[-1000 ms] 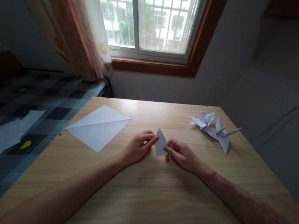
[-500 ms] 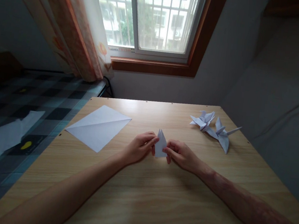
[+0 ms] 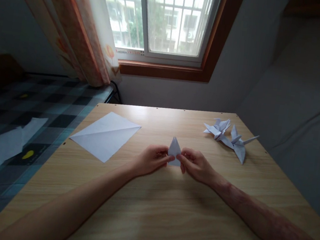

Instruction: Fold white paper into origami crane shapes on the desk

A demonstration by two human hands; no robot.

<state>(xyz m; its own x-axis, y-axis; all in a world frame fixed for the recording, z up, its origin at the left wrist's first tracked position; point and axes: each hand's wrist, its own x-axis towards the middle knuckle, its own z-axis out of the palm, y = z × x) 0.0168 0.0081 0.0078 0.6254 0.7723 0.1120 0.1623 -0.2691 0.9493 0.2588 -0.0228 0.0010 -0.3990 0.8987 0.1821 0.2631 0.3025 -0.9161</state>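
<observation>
A small piece of folded white paper (image 3: pixel 175 147) stands point-up between my two hands, above the middle of the table. My left hand (image 3: pixel 154 159) pinches its left side, the thumb lying across the lower front. On the right edge, my right hand (image 3: pixel 194 163) grips it between thumb and fingers. Parts of the fingers behind the paper are hidden. Away to the left lies a flat white paper square (image 3: pixel 107 136) with a crease running corner to corner. Folded paper cranes (image 3: pixel 238 143) sit close together at the far right of the table.
The wooden table (image 3: pixel 147 213) fills the foreground. Left of it is a bed (image 3: pixel 71 96) with a checked cover, and loose white paper pieces (image 3: pixel 9 147) lie on it. A window (image 3: pixel 176 19) and a curtain (image 3: pixel 80 27) are behind the table.
The folded paper has turned more upright and risen slightly. My left thumb has slid down and right across its front. The square and the cranes have stayed put.
</observation>
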